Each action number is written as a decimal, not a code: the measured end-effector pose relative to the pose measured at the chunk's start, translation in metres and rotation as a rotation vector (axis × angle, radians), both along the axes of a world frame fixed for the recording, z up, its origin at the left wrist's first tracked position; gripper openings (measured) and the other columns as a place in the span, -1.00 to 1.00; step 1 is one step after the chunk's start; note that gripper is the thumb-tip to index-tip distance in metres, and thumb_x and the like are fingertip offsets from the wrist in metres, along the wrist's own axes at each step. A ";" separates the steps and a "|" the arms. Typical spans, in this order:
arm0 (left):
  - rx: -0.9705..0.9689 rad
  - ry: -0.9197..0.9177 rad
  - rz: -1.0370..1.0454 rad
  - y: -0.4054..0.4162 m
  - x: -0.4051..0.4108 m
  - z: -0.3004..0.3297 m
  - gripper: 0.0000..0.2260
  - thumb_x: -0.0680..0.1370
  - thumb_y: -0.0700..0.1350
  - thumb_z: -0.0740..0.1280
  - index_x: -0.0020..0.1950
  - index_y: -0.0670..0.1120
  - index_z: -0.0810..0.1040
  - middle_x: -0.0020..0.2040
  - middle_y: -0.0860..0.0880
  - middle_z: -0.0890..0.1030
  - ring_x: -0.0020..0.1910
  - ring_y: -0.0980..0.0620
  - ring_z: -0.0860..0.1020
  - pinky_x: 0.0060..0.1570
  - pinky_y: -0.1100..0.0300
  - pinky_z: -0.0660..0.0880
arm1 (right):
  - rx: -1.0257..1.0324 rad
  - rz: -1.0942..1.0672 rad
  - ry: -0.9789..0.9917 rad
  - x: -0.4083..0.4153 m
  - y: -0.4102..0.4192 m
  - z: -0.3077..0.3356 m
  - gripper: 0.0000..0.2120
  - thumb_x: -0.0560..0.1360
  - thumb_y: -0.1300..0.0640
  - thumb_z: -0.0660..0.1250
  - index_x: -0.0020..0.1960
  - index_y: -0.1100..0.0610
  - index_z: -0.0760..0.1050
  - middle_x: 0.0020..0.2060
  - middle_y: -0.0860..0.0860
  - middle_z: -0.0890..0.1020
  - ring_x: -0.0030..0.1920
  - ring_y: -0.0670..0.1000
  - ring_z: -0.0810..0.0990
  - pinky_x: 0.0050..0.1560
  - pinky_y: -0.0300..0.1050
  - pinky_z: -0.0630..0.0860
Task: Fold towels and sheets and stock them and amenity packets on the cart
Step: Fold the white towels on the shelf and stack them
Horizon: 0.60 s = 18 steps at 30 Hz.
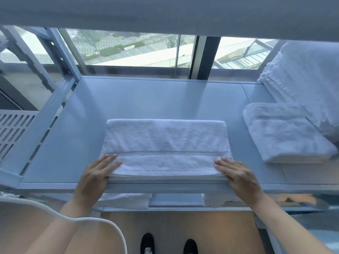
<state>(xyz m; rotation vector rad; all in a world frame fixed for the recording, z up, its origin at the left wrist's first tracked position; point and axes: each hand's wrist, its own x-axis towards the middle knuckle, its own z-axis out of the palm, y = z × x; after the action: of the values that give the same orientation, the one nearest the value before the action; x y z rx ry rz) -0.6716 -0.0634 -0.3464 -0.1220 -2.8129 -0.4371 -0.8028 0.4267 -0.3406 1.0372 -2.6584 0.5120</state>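
A folded white towel (pixel 165 149) lies flat at the centre of the frame, on the grey cart shelf (pixel 139 99), with its near edge at the shelf's front lip. A woven band runs across the towel, parallel to that edge. The left hand (pixel 95 173) rests at the towel's lower left corner: its fingers (pixel 110 159) lie straight and slightly spread on the top surface, while the thumb sits at the near edge; whether the thumb tucks under the fabric cannot be told. The right hand (pixel 238 174) mirrors this at the lower right corner, fingers straight and close together on top of the towel. A second folded towel (pixel 286 132) lies at the right of the frame, apart from the first. Behind it, at the upper right, stands a stack of linen (pixel 308 77). More white cloth (pixel 126 199) shows on the lower shelf, below the hands. A white cable (pixel 88 219) curves across the lower left. Two black shoes (pixel 168 243) appear at the bottom centre.
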 end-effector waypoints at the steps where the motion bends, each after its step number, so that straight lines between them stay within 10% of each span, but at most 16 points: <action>1: 0.018 -0.004 0.013 0.001 0.003 -0.002 -0.40 0.36 -0.44 0.17 0.32 -0.12 0.66 0.40 -0.11 0.58 0.39 -0.21 0.53 0.27 -0.12 0.51 | -0.008 -0.008 0.001 0.001 0.002 -0.003 -0.51 0.43 0.55 0.37 0.23 0.14 0.70 0.28 -0.02 0.66 0.32 0.13 0.62 0.19 0.08 0.54; 9: 0.048 -0.053 0.080 0.019 0.000 0.021 -0.51 0.39 -0.12 0.07 0.09 -0.05 0.74 0.35 -0.08 0.62 0.36 -0.18 0.56 0.25 -0.27 0.48 | -0.021 -0.030 -0.036 0.017 -0.014 0.006 -0.60 0.32 0.24 0.19 0.04 0.08 0.68 0.32 -0.08 0.62 0.37 0.11 0.57 0.28 0.25 0.43; 18: -0.138 -0.398 -0.071 0.104 -0.136 0.008 -0.45 0.71 0.16 0.08 0.69 0.09 0.06 0.70 0.07 0.01 0.67 0.03 -0.01 0.58 -0.22 -0.01 | 0.150 -0.163 -0.415 -0.031 -0.192 -0.002 -0.38 0.67 -0.10 0.12 0.68 -0.01 0.04 0.68 -0.06 0.03 0.66 0.01 -0.03 0.62 0.14 -0.05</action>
<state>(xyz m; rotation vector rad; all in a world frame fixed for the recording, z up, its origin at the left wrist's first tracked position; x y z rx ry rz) -0.8071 0.0404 -0.3385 -0.1827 -3.2399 -0.3096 -0.8340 0.2349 -0.3427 0.8122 -3.1563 0.5515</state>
